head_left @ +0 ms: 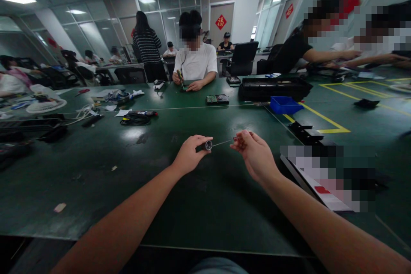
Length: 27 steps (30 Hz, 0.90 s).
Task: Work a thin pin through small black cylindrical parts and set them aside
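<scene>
Both my hands hover above the dark green table (96, 180), close together at the middle. My left hand (190, 154) is closed around a small spool (208, 145) whose round metal end faces right. A thin wire (222, 142) runs from the spool to my right hand (253, 154), whose fingertips pinch the wire's far end. The wire is stretched nearly straight between the two hands.
A blue bin (284, 105) and a black tray (272, 87) stand at the back right, yellow floor-style lines beside them. A circuit board (217, 99), coiled black cables (136, 118) and clutter lie further back. A person in a white shirt (195, 62) works opposite; others sit to the right.
</scene>
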Each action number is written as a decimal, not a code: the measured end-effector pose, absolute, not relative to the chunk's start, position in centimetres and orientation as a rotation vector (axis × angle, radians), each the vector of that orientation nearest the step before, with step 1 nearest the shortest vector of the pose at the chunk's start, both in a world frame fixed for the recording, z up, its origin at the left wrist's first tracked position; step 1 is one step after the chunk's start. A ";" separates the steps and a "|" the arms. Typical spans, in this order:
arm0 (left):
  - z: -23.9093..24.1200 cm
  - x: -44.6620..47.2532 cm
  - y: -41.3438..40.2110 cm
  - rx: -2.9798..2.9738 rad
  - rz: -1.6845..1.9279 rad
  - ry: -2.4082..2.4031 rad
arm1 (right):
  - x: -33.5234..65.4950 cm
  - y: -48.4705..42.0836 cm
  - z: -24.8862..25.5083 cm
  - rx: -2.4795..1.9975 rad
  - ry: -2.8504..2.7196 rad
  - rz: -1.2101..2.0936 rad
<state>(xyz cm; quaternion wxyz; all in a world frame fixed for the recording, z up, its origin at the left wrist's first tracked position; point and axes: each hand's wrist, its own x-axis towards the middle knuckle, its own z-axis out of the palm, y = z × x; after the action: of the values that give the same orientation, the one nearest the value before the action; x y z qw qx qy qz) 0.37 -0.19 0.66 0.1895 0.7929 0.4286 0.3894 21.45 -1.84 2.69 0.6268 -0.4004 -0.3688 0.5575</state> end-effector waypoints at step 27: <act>-0.1 0.3 -0.3 2.196 1.033 1.231 | 21.7 -3.3 3.8 -1.278 -1.606 0.565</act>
<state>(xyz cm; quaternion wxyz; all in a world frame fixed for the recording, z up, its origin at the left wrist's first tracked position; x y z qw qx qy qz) 0.26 -0.33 -0.07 0.2085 0.7893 0.4425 0.3711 21.69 -3.26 3.75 0.4850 -0.5251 -0.6597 0.2321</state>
